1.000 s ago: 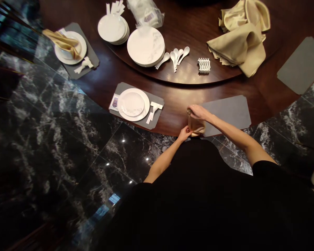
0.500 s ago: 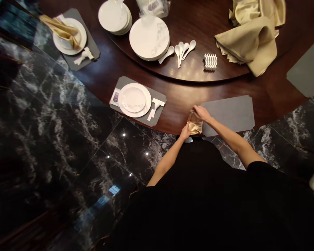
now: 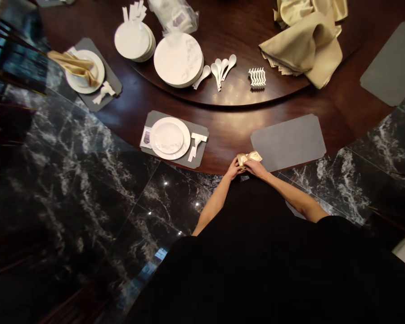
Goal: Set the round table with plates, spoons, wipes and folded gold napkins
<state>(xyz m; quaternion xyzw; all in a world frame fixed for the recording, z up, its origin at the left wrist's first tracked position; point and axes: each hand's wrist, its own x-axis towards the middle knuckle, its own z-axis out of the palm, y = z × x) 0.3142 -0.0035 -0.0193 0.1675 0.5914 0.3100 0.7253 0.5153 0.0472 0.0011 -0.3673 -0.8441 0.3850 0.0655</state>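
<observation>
A gold cloth napkin [image 3: 253,156], gathered into a small bundle, is between my two hands at the table's near edge. My left hand [image 3: 234,168] grips its left end with the fingers closed round it. On the near side, my right hand [image 3: 255,168] pinches the folds, and one end of the cloth sticks out beyond the fingers. Just right of the hands lies a bare grey placemat [image 3: 290,141]. To the left, another grey placemat [image 3: 200,155] carries a small plate [image 3: 168,135] on a larger plate, with a white utensil rest [image 3: 197,141] beside them.
On the raised turntable [image 3: 229,101] stand plate stacks [image 3: 178,58], white spoons [image 3: 219,69], several wavy white rests [image 3: 257,78], a plastic bag [image 3: 177,18] and a pile of gold napkins [image 3: 300,49]. A place setting with a folded napkin [image 3: 76,67] is at far left.
The napkin, which hung down flat between my hands, is now bunched up. My right hand has come down and nearer my body, beside the left. The view has shifted slightly.
</observation>
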